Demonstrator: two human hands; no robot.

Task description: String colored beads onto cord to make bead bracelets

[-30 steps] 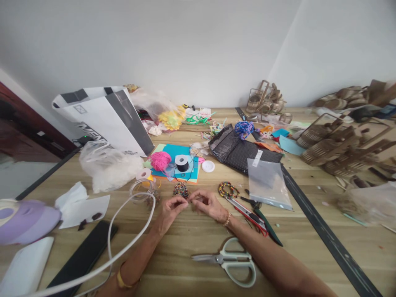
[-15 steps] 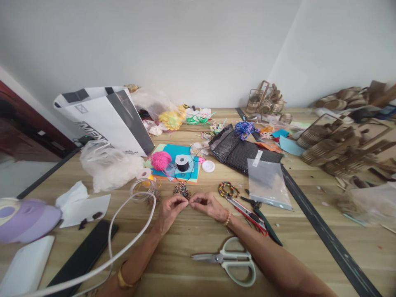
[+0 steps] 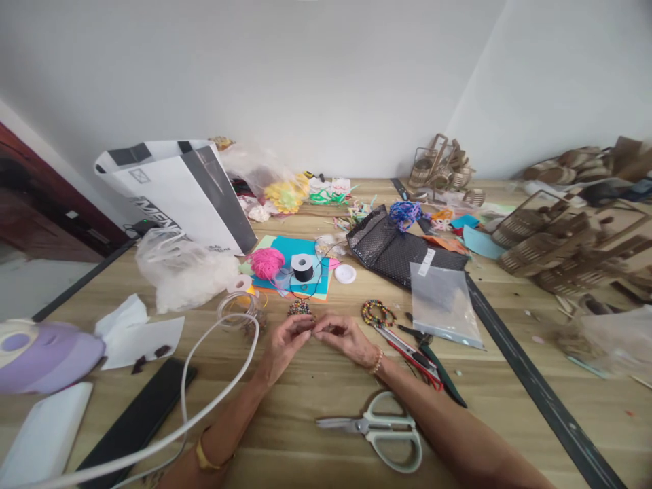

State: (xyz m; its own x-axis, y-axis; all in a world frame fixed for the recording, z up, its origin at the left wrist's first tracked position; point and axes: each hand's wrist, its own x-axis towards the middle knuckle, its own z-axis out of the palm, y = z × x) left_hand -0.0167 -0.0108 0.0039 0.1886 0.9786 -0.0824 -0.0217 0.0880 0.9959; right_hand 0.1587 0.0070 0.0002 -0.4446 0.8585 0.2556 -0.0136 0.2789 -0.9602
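Just beyond the left hand and right hand, both pinched closed, contents unclear, lie multicoloured beads.

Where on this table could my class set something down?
Bare wood shows between the left arm and scissors, and between the green handle and black strip. Crowded: around the beads and spool, and among the baskets.

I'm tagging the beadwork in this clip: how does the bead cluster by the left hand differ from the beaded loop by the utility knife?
Shape: the bead cluster is a dense bunch, while the beaded loop rings a patch of bare wood.
Visibility: the left hand partly hides the cluster; the loop is uncovered by either hand.
Shared: both show small, multicoloured beads and lie on the table.
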